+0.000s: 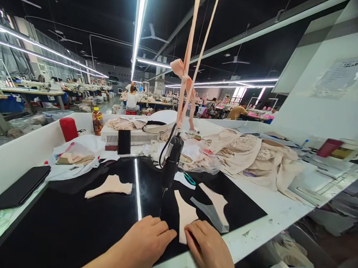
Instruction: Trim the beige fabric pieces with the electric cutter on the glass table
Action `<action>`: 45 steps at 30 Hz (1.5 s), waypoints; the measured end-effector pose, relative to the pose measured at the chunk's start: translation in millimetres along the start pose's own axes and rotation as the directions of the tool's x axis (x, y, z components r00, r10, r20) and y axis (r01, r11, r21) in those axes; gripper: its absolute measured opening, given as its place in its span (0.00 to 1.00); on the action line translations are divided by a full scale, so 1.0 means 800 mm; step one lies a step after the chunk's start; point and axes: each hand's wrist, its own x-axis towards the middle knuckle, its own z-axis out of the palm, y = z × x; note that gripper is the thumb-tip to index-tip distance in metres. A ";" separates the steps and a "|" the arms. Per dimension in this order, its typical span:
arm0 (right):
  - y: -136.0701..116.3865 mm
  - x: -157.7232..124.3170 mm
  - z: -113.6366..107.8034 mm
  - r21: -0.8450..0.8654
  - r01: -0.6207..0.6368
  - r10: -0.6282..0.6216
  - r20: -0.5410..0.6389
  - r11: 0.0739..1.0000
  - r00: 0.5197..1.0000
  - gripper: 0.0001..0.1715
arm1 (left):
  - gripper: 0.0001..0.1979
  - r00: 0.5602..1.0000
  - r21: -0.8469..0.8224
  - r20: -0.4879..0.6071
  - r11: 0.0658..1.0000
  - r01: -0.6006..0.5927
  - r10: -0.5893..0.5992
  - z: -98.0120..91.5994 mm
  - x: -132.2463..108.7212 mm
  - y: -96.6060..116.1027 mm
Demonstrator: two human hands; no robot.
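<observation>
On the black work surface [72, 220] lies a beige fabric piece [184, 214] near the front edge. My right hand [210, 247] rests on its right side, fingers bent together at the cloth; whether they grip it is hidden. My left hand [146, 240] is just left of the piece, fingers curled and pressed together over the black surface, with nothing visible in them. A grey translucent piece [211, 211] and another beige piece [216, 198] lie to the right. More beige cloth [110, 186] lies at the left. A black handheld tool [170, 161] hangs from peach straps above the surface.
A phone [124, 142] leans against a white vented box [142, 138]. Behind are a bottle [97, 121], a plastic bag [75, 156] and piled beige fabric [256, 154]. A black tablet-like case [17, 187] lies left. Teal-handled scissors [190, 179] lie beyond the hands. People sit farther back.
</observation>
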 end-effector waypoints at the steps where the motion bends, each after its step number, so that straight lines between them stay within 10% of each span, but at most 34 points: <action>1: 0.000 0.001 0.000 0.025 -0.018 0.018 0.001 1.000 1.000 0.12 | 0.15 1.000 0.015 0.011 1.000 0.003 -0.003 0.004 0.005 0.002; 19: 0.019 0.008 -0.003 0.434 -0.390 0.393 0.088 0.812 0.915 0.13 | 0.12 0.992 -0.190 -0.040 0.976 0.109 -0.119 0.025 0.024 0.012; 27: 0.036 0.070 -0.023 0.605 -0.512 0.540 0.155 0.610 0.827 0.20 | 0.11 0.983 -0.155 -0.151 0.985 0.077 -0.100 0.031 0.026 0.011; 37: 0.042 0.155 -0.031 0.842 -0.285 0.632 -0.084 0.459 0.771 0.24 | 0.07 0.979 -0.129 -0.172 0.987 0.091 -0.113 0.039 0.026 0.009; 45: 0.006 0.141 -0.072 0.910 -0.004 0.588 -0.264 0.414 0.765 0.15 | 0.09 0.981 -0.237 -0.068 0.958 0.158 -0.179 0.034 0.026 0.009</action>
